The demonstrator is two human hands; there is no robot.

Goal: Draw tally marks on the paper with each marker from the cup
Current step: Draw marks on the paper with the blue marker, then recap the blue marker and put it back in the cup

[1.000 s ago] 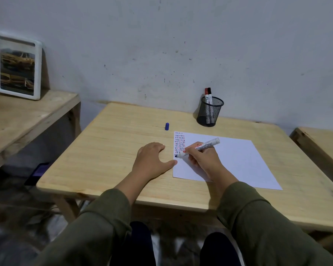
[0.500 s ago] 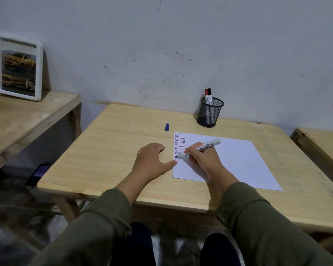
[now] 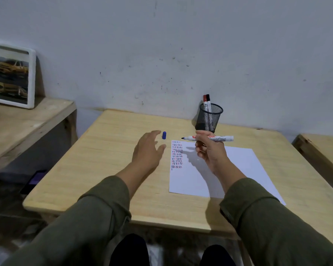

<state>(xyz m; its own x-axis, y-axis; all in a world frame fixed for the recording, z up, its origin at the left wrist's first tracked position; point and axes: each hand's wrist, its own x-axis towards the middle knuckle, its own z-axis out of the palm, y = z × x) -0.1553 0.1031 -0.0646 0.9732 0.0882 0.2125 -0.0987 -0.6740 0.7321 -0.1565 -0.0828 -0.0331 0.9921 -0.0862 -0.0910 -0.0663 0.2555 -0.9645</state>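
Note:
A white sheet of paper (image 3: 229, 169) lies on the wooden table (image 3: 104, 169), with rows of red, blue and black tally marks (image 3: 176, 155) down its left edge. My right hand (image 3: 210, 150) is raised above the paper and grips an uncapped white marker (image 3: 219, 138) level, its dark tip pointing left. My left hand (image 3: 147, 150) hovers open over the table, fingers stretched toward a small blue cap (image 3: 164, 135) standing just beyond them. A black mesh cup (image 3: 210, 118) behind the paper holds a red-capped and a black-capped marker (image 3: 207, 101).
A white-framed picture (image 3: 12, 75) leans on the wall on a lower wooden bench (image 3: 27, 121) at the left. Another wooden surface (image 3: 323, 148) sits to the right. A dark object (image 3: 34, 181) lies on the floor left of the table.
My right hand lifted the marker off the paper and turned it level. My left hand left the table beside the paper and moved forward toward the blue cap.

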